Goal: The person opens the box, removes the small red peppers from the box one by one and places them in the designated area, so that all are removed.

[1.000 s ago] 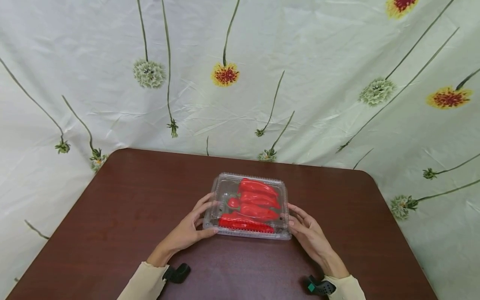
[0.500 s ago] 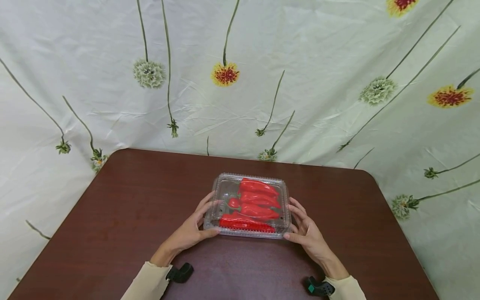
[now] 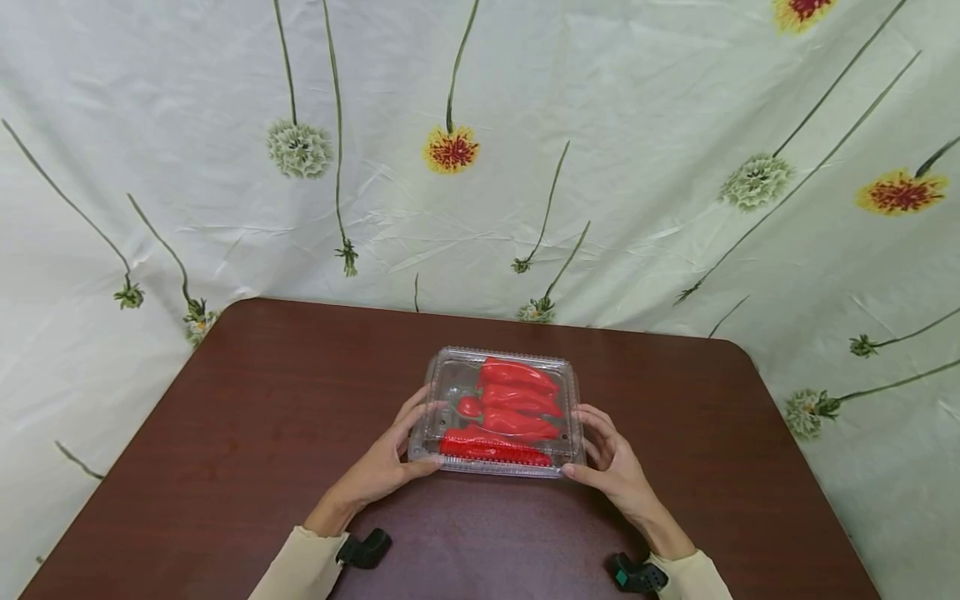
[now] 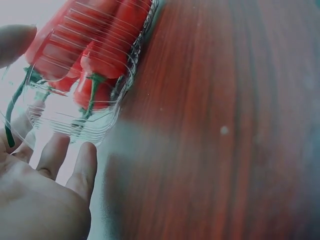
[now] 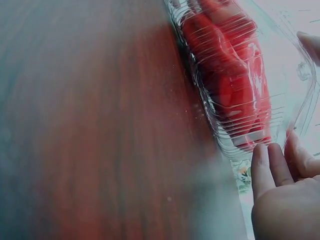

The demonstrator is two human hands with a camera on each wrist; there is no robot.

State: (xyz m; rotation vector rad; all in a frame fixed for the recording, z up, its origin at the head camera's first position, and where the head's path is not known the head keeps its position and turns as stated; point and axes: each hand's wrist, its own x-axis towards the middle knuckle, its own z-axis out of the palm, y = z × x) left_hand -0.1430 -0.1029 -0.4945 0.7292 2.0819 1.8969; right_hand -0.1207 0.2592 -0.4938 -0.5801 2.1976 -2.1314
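A clear plastic clamshell container [image 3: 457, 375] with its lid down sits in the middle of the table. Several long red peppers [image 3: 517, 400] lie side by side inside, along with a small round red piece [image 3: 468, 407]. Green stems [image 4: 93, 92] show through the ribbed wall in the left wrist view. My left hand [image 3: 378, 462] holds the container's left end, thumb at the near corner and fingers along the side. At the opposite end my right hand [image 3: 618, 471] grips it the same way, its thumb on the near right corner.
The dark brown wooden table [image 3: 300, 375] has rounded far corners. A pale cloth [image 3: 637, 167] printed with flowers hangs behind it and down both sides. A black strap device [image 3: 365, 548] sits on each wrist by the cream sleeves.
My right thumb has come down onto the container's near right corner, and the right fingers have settled along its side. My left hand and the container have shifted very slightly right.
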